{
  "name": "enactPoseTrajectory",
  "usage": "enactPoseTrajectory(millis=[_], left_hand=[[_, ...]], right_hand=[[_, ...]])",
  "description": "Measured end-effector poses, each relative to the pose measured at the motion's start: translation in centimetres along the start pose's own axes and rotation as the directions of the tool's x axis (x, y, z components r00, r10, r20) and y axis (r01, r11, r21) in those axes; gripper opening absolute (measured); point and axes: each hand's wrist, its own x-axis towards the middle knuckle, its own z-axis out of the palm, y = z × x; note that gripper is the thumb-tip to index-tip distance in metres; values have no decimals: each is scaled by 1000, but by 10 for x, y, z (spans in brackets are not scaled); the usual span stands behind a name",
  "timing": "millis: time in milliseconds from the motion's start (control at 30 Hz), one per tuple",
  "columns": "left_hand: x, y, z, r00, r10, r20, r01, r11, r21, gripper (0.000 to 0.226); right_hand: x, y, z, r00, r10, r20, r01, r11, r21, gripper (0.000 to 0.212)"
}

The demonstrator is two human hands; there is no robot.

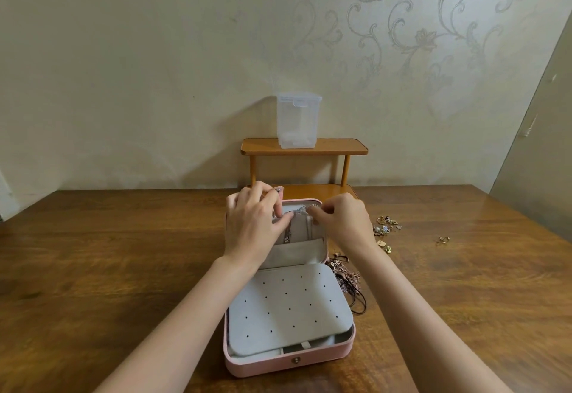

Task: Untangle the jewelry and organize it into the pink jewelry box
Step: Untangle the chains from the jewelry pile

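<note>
The pink jewelry box (278, 364) lies open on the wooden table, its grey dotted earring panel (288, 309) toward me and its lid propped up behind. My left hand (252, 222) and my right hand (343, 222) are up at the lid's top edge. Both pinch a silver chain necklace (298, 210) stretched between their fingertips; part of it hangs down the lid's lining. A tangle of rose-gold and dark cord necklaces (349, 281) lies beside the box's right side, partly hidden by my right forearm.
Several small earrings and rings (387, 231) are scattered on the table right of the box, one apart (443, 239). A small orange two-tier shelf (305, 146) stands against the wall behind the box, with a clear plastic container (298, 120) on top.
</note>
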Motion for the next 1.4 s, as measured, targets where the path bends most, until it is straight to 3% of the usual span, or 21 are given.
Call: enactPoseTrajectory(millis=[100, 167, 500, 833, 1033, 1133, 1267, 1400], left_hand=[[0, -1, 1, 1000, 10, -19, -10, 1000, 3, 26], [-1, -1, 1, 1000, 11, -16, -11, 1000, 5, 25], [0, 1, 1, 1000, -2, -27, 2, 1000, 5, 26], [0, 1, 2, 999, -24, -26, 24, 999, -23, 25], [0, -2, 3, 1000, -13, -18, 13, 1000, -16, 24], [-1, -2, 2, 1000, 16, -4, -16, 1000, -11, 21], [-2, -3, 1, 999, 34, -3, -34, 999, -15, 19], [-4, -2, -1, 998, 50, -34, -51, 999, -16, 18]], right_hand=[[3, -7, -12, 996, -46, 83, 30, 982, 185, 32], [4, -10, -15, 996, -59, 73, 44, 981, 191, 31], [3, -7, -9, 984, -150, -94, 133, 978, -159, 33], [-8, 3, -1, 978, -204, 43, 201, 871, -448, 32], [-10, 18, -3, 961, -166, 222, 231, 922, -311, 29], [-4, 21, -14, 967, -216, 133, 233, 964, -127, 17], [0, 6, -26, 946, -315, -74, 314, 949, -21, 9], [-1, -1, -7, 870, -491, 51, 494, 861, -121, 13]])
